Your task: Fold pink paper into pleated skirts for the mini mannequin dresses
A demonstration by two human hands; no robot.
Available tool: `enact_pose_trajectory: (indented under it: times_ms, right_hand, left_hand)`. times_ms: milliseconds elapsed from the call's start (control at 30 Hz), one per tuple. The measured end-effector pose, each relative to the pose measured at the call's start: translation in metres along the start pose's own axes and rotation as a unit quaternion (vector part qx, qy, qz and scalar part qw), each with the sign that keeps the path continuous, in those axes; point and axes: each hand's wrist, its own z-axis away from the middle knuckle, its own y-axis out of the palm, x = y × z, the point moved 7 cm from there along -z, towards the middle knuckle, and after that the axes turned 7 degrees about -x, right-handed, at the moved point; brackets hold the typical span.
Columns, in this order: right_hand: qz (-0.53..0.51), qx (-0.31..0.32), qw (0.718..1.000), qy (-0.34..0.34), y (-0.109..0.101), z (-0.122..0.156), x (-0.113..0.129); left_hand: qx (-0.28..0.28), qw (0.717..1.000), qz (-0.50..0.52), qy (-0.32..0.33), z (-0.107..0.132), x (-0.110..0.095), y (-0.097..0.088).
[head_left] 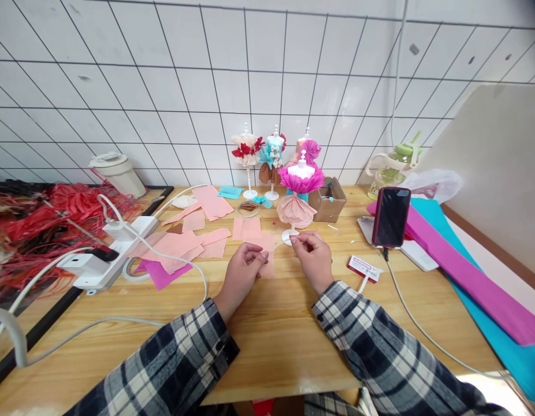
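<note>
Two forearms (174, 352) angled inward, left fingers (257, 264) pinching pink paper (269, 267), right fingers (309, 239) pressed together

In the centre of the frame, the left hand (241, 271) touches a pale pink sheet (268, 264) over the wooden desk (267, 335), while the right hand (313, 257), thumb against fingertips, is near it, just before a small dress form (297, 202) in magenta and pink; three more forms (274, 153) stand behind, red strands (77, 214) fill the left, and a dark phone (392, 216) stands upright at right
</note>
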Motion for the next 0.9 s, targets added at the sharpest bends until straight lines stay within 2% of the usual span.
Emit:
enact_pose_trajectory:
  times_ms: [67,200,267,367,467,667,900]
  right_hand:
    - [0.002,-0.011,1.0,0.01,-0.002,0.0,-0.002]
    - [0.067,0.004,0.996,-0.056,0.002,0.005,0.01]
    - [0.09,0.037,0.991,-0.096,0.008,0.01,0.018]
    - [0.097,0.087,0.983,-0.128,0.018,0.018,0.023]
    - [0.087,0.116,0.981,-0.132,0.023,0.021,0.023]
    - [0.062,0.168,0.973,-0.145,0.031,0.024,0.021]
    - [0.085,0.176,0.959,-0.204,0.032,0.033,0.036]
  left_hand:
    - [-0.014,0.999,-0.016,0.037,0.001,-0.008,-0.003]
    - [0.075,0.992,-0.078,0.072,0.009,-0.011,0.012]
    - [0.093,0.987,-0.107,0.073,0.012,-0.008,0.017]
    - [0.072,0.984,-0.137,0.09,0.012,-0.008,0.015]
    - [0.056,0.976,-0.171,0.121,0.01,-0.012,0.012]
    - [0.019,0.973,-0.193,0.126,0.003,-0.011,0.003]
    - [-0.015,0.975,-0.182,0.129,0.003,-0.016,-0.004]
